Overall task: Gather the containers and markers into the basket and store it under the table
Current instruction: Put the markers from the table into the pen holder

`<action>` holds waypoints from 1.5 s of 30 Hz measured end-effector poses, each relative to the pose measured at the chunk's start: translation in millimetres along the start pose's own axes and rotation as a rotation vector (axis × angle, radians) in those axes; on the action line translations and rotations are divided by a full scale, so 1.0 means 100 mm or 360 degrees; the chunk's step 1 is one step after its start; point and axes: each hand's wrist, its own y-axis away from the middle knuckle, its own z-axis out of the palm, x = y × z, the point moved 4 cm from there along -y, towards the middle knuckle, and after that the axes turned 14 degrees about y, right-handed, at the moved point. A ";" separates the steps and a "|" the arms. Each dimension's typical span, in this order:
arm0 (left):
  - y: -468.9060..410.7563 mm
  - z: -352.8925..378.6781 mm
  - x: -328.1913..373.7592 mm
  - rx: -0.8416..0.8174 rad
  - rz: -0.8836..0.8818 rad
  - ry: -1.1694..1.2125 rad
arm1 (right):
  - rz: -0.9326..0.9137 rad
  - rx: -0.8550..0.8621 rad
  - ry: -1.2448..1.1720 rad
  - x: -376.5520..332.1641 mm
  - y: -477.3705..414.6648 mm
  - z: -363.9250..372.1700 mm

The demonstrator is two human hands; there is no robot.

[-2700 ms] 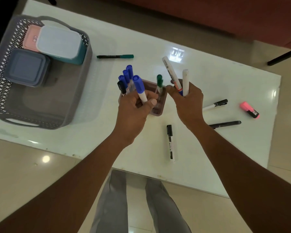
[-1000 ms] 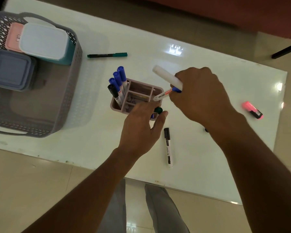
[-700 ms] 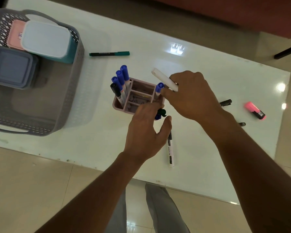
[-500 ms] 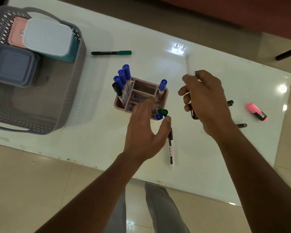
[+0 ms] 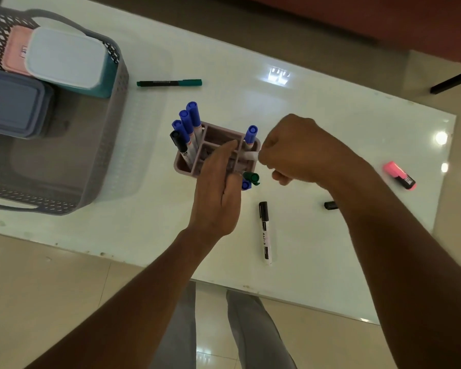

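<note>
A mauve marker holder [image 5: 218,130] stands mid-table with several blue-capped markers [image 5: 192,121] and a green-capped one [image 5: 251,177] upright in it. My left hand [image 5: 216,193] grips the holder's near side, fingers laid over its top. My right hand [image 5: 301,150] is shut on a white marker [image 5: 250,155], held level with its end over the holder's right compartment. The grey basket [image 5: 109,145] at the left holds a white-lidded teal container [image 5: 64,59], a pink one [image 5: 14,51] and a blue-grey one [image 5: 14,102].
Loose on the white table [image 5: 317,115] lie a green marker [image 5: 171,82] behind the holder, a black-capped white marker [image 5: 265,233] near the front edge, a pink highlighter [image 5: 399,175] at the right and a black marker [image 5: 330,205] partly hidden by my right arm.
My right hand put a blue marker into the holder's right compartment, swung the white marker up, then brought it down to the holder. My left hand stayed on the holder.
</note>
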 end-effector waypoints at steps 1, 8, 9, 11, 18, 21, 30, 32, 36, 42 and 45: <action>0.00 0.02 0.00 -0.0019 0.0005 -0.0002 | 0.0012 -0.0033 -0.0002 -0.03 -0.05 0.01; 0.04 0.04 -0.02 -0.0048 -0.0013 0.0028 | 0.0005 0.0158 0.0043 0.00 -0.16 0.07; 0.05 0.04 -0.02 -0.0046 -0.0008 0.0025 | -0.0002 0.0190 0.0050 0.04 -0.17 0.10; 0.06 0.04 -0.02 -0.0050 -0.0001 0.0025 | -0.0026 0.0306 0.0067 0.10 -0.15 0.14; 0.12 0.03 -0.06 0.0079 -0.0052 0.0004 | -0.0130 0.0667 0.0174 0.05 -0.17 0.18; 0.12 0.02 -0.05 0.0115 -0.0052 -0.0044 | -0.0117 0.0737 0.0212 0.05 -0.20 0.18; 0.10 0.01 -0.06 0.0187 0.0021 -0.0140 | -0.0115 0.0702 -0.0067 0.19 -0.29 0.15; 0.09 -0.01 0.02 0.0225 0.0166 -0.0200 | -0.0085 0.0745 -0.0333 0.33 -0.23 0.14; 0.22 0.19 0.44 0.0192 0.0693 -0.0359 | 0.0095 0.0859 -0.0576 0.75 -0.12 0.35; 0.62 0.81 0.35 -0.0453 0.0491 -0.0607 | 0.0393 0.0760 -0.0612 1.33 0.06 1.00; 0.74 0.80 -0.15 -0.0404 -0.0274 -0.1074 | 0.0856 0.0862 -0.0985 1.73 0.17 1.26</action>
